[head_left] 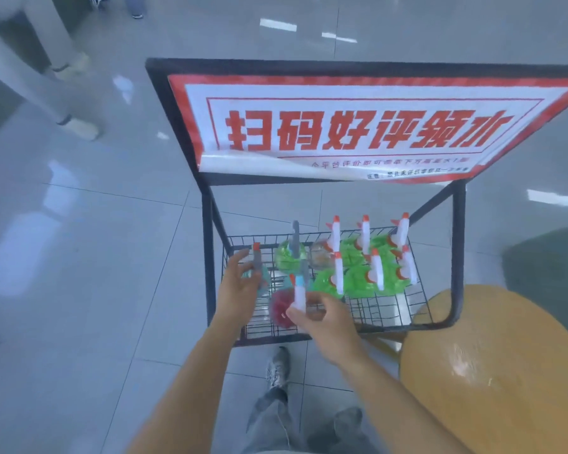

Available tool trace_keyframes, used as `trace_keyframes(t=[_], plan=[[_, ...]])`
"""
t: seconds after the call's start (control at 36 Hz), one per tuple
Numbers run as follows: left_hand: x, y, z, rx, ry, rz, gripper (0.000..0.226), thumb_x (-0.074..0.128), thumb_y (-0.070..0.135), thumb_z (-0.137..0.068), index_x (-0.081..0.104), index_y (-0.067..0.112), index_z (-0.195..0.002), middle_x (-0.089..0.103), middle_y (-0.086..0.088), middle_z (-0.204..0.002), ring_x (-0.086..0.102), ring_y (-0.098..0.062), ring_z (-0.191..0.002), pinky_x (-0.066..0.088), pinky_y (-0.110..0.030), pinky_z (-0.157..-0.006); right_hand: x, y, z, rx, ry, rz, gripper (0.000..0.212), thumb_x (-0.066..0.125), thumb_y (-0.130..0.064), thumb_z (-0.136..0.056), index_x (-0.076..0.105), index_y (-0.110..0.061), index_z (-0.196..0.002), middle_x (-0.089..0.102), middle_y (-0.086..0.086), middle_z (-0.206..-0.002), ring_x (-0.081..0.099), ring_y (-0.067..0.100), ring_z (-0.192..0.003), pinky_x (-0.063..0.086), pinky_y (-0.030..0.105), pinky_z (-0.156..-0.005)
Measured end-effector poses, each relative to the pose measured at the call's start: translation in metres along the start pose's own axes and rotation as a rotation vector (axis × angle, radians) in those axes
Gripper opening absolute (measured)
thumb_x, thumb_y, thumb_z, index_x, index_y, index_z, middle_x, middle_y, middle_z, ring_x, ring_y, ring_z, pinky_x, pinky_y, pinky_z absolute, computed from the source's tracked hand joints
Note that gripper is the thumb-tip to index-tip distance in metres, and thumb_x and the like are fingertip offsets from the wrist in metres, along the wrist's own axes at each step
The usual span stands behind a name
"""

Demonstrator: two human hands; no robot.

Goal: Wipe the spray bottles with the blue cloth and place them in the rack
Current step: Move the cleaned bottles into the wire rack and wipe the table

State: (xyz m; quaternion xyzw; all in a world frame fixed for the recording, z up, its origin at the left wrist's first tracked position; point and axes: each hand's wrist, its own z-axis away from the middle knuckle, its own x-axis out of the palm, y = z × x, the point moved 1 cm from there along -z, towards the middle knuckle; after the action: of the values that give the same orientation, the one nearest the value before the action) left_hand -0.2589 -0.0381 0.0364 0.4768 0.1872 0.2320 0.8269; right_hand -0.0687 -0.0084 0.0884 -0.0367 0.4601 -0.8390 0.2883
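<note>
Bottles: six green-bodied spray bottles [358,280] in wire rack [391,309]. My left hand [240,283] grips teal bottle [259,273]; right hand [322,319] pinches red-bodied bottle [281,309].

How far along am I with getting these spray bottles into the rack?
Well along: six green bottles already stand in rows in the rack, with two more behind them. In hand now: your right hand holds a red bottle by its white sprayer, your left hand grips a bottle at the rack's left side. The blue cloth isn't visible.
</note>
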Motion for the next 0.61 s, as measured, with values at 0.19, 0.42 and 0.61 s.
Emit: trace_keyframes(t=[0.19, 0.42, 0.61], plan=[[0.018, -0.006, -0.053, -0.066, 0.028, 0.035, 0.038, 0.065, 0.017, -0.108, 0.05, 0.027, -0.142, 0.07, 0.002, -0.126, 0.077, -0.027, -0.103, 0.06, -0.04, -0.092, 0.018, 0.009, -0.021, 0.015, 0.039, 0.044, 0.034, 0.09, -0.025, -0.081, 0.069, -0.024, -0.107, 0.076, -0.005, -0.106, 0.073, 0.003, -0.088, 0.063, 0.041, -0.087], [0.025, -0.004, -0.075, -0.042, 0.026, 0.09, 0.044, 0.059, 0.004, -0.109, 0.047, 0.014, -0.15, 0.067, -0.006, -0.133, 0.074, -0.019, -0.094, 0.056, -0.01, -0.068, 0.018, 0.014, -0.035, 0.003, 0.035, 0.073, 0.031, 0.089, -0.029, -0.082, 0.068, -0.027, -0.105, 0.072, -0.005, -0.112, 0.071, -0.002, -0.086, 0.062, 0.03, -0.081], [0.019, -0.012, -0.084, -0.022, 0.03, 0.028, 0.041, 0.058, 0.004, -0.11, 0.05, 0.017, -0.148, 0.067, -0.006, -0.138, 0.075, -0.017, -0.1, 0.056, -0.011, -0.075, 0.026, 0.018, -0.047, -0.002, 0.058, 0.07, 0.03, 0.09, -0.03, -0.081, 0.071, -0.026, -0.105, 0.072, -0.005, -0.113, 0.073, 0.009, -0.089, 0.063, 0.048, -0.084]])
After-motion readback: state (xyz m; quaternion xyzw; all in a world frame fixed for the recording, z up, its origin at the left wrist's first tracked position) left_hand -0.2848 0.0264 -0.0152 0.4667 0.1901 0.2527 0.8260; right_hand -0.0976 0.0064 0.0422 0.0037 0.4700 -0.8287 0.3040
